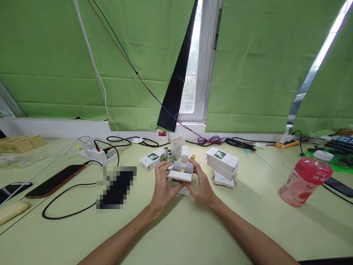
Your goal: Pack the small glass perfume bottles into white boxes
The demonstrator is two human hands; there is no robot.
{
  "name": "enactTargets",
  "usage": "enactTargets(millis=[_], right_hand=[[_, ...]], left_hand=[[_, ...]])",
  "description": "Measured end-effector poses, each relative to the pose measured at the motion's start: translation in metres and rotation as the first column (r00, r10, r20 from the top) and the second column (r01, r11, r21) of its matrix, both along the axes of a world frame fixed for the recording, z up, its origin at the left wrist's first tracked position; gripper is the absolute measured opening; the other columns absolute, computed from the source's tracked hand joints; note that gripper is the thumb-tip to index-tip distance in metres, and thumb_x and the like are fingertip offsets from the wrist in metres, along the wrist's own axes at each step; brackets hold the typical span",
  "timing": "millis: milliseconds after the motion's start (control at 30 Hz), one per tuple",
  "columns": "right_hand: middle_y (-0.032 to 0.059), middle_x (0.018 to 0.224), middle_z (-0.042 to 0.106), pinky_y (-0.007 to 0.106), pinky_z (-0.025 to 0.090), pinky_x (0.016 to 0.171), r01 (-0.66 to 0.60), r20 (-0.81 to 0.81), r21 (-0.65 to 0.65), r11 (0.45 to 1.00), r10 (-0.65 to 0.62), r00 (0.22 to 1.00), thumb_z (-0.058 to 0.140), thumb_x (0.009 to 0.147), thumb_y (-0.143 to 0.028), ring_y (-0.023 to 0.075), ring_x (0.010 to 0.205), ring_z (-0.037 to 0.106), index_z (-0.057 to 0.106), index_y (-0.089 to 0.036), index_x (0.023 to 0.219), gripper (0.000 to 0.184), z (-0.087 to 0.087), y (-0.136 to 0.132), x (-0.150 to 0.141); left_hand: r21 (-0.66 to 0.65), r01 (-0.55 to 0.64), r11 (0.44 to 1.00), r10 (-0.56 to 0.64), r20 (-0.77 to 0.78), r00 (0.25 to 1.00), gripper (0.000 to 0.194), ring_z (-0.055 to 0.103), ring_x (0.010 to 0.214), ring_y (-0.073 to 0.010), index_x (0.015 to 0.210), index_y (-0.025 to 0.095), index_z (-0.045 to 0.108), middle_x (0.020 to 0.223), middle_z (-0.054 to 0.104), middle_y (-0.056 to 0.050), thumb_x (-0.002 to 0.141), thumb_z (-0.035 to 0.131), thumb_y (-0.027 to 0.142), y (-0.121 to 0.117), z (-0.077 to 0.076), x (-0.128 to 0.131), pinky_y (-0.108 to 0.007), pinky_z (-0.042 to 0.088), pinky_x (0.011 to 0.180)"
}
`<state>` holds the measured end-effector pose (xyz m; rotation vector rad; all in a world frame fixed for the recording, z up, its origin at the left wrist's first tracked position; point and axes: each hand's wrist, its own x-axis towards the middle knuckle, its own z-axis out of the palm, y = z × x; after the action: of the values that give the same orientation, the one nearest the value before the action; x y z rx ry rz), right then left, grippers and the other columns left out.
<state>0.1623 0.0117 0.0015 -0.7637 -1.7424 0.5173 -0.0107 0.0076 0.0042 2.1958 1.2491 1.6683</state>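
On the pale green tabletop (182, 228), the left hand (162, 184) and right hand (202, 186) are gripping the open white carton (180, 176) between their fingers, risking (the small bottles (168, 154) are standing just behind) a toppled bottle if it is pushing backward.

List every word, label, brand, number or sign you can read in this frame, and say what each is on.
"ETT" (partial): pink bottle
"水": same bottle, near the cap; the rest is unclear
Too small to read: print on the stacked white boxes, the box left of them and the small card by the wall
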Motion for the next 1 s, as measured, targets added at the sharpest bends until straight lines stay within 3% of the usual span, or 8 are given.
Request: enactTargets(millis=[167,367,567,767,1000], right_hand=[[0.0098,0.120,0.063,0.041,0.051,0.095,0.017,-0.003,-0.001,1.000,-0.017,1.000,0.061,0.080,-0.015,0.0240,0.103,0.063,0.038,-0.021,0.142,0.066,0.0010,0.0001,0.0010],[0.0097,0.122,0.061,0.042,0.049,0.096,0.040,-0.068,0.020,0.999,-0.039,0.997,0.061,0.072,-0.013,0.0256,0.112,0.059,0.035,-0.022,0.137,0.070,-0.0005,0.0008,-0.0001],[0.0091,0.118,0.056,0.041,0.049,0.094,0.076,-0.142,0.044,0.996,-0.069,0.987,0.059,0.069,-0.012,0.0237,0.107,0.059,0.041,-0.023,0.122,0.057,0.0007,-0.0001,-0.0004],[0.0076,0.115,0.054,0.040,0.049,0.093,0.080,-0.126,0.092,0.993,-0.068,0.990,0.057,0.070,-0.012,0.0233,0.107,0.056,0.045,-0.023,0.115,0.047,0.0001,0.0020,0.0009],[0.0070,0.110,0.060,0.039,0.050,0.090,0.079,-0.113,0.032,0.996,-0.075,0.991,0.058,0.071,-0.014,0.0230,0.100,0.059,0.048,-0.021,0.119,0.049,0.0022,0.0003,0.0010]], left_hand=[[-0.020,0.013,1.000,-0.012,0.062,0.998,0.060,0.048,0.128,-0.0305,0.125,0.029,0.044,0.129,0.041,-0.010,0.077,0.079,0.033,0.0000,-0.0015,0.0015,-0.036,0.059,0.077],[-0.039,0.071,0.997,-0.064,0.158,0.985,0.063,0.054,0.119,-0.0258,0.126,0.030,0.042,0.130,0.043,-0.009,0.076,0.080,0.038,-0.0002,-0.0012,0.0031,-0.044,0.058,0.089],[-0.071,0.093,0.993,-0.077,0.205,0.976,0.063,0.059,0.112,-0.0239,0.123,0.029,0.043,0.128,0.045,-0.008,0.074,0.082,0.040,0.0014,-0.0039,0.0025,-0.047,0.058,0.092],[-0.053,0.084,0.995,-0.074,0.176,0.982,0.058,0.059,0.111,-0.0225,0.122,0.028,0.044,0.126,0.047,-0.008,0.077,0.080,0.037,0.0001,-0.0034,0.0027,-0.044,0.058,0.091],[0.004,0.064,0.998,-0.064,0.105,0.992,0.053,0.059,0.114,-0.0248,0.122,0.027,0.046,0.122,0.052,-0.008,0.080,0.077,0.034,-0.0046,0.0028,0.0042,-0.043,0.059,0.089]])
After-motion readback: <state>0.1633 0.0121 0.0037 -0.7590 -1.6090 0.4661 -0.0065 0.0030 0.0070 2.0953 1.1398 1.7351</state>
